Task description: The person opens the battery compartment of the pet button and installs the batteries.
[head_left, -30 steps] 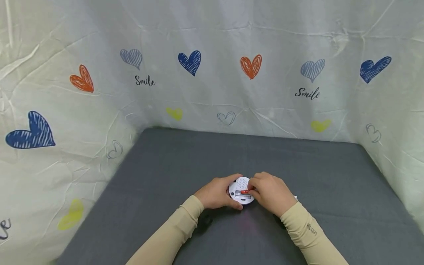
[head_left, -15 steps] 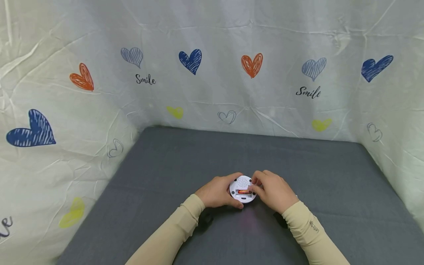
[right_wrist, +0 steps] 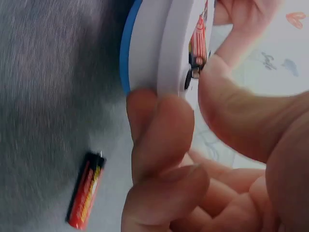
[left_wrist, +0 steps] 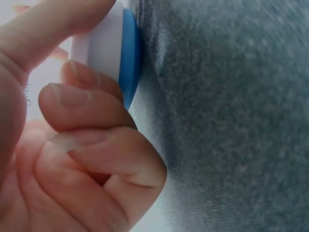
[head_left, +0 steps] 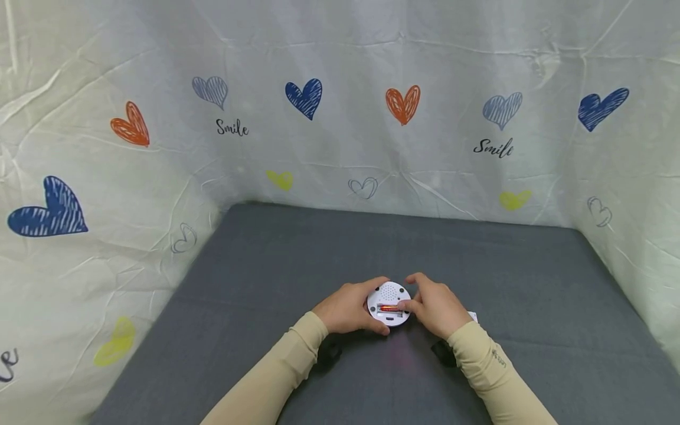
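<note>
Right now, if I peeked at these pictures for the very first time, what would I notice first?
Probably the two hands meeting near the front of the grey table: the left hand grips a round white device by its edge, and the right hand presses a red battery into its open slot. Next, the heart-printed cloth all around, and a spare battery lying on the table by the right hand.

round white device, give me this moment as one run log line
left hand: grips round white device | right hand: thumb presses red battery into slot | spare battery: on grey mat
</note>
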`<state>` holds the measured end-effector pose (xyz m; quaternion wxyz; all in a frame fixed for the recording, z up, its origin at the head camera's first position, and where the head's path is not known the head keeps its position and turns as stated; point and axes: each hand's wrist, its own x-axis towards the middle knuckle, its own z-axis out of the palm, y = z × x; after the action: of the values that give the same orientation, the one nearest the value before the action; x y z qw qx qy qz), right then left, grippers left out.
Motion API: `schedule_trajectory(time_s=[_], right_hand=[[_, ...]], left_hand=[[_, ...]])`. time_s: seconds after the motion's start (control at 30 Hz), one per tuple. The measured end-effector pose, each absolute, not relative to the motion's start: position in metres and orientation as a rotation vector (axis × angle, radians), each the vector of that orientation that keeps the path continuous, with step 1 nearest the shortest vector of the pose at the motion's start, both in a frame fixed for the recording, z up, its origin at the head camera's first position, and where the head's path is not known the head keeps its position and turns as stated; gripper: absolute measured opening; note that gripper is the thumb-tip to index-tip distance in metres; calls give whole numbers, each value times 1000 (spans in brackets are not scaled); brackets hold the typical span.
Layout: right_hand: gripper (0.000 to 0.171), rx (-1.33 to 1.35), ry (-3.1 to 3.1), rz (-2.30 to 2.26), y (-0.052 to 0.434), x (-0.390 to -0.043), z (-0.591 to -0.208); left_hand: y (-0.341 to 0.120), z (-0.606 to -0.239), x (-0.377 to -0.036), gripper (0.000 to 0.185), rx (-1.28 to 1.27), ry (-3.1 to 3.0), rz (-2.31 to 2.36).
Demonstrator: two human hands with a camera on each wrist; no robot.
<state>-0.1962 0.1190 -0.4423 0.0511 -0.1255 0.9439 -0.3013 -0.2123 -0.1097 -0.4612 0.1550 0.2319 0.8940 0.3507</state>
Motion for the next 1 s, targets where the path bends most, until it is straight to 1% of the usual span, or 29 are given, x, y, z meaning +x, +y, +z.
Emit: schedule_trajectory(time_s=[0.07, 0.23, 0.4, 0.6, 0.73, 0.9, 1.0], right_hand=[[43, -349, 2859, -921, 118, -196, -442], [30, -322, 2840, -961, 117, -196, -444], [32, -309, 2835, -1037, 119, -195, -446], [31, -235, 2843, -1078, 116, -195, -448], [30, -290, 2831, -1082, 115, -200, -448], [14, -358, 2927, -987, 129, -205, -442], [8, -342, 3005, -869, 138, -206, -441]], left_hand=[[-109, -462, -213, 90, 672, 2556, 1007], [-107, -462, -212, 88, 695, 2549, 1011], [-104, -460, -211, 87, 707, 2560, 1006], [-104, -457, -212, 88, 714, 2561, 997], [-110, -458, -215, 86, 675, 2563, 1021], [-113, -461, -216, 89, 631, 2555, 1033], [-112, -463, -216, 91, 631, 2567, 1040]])
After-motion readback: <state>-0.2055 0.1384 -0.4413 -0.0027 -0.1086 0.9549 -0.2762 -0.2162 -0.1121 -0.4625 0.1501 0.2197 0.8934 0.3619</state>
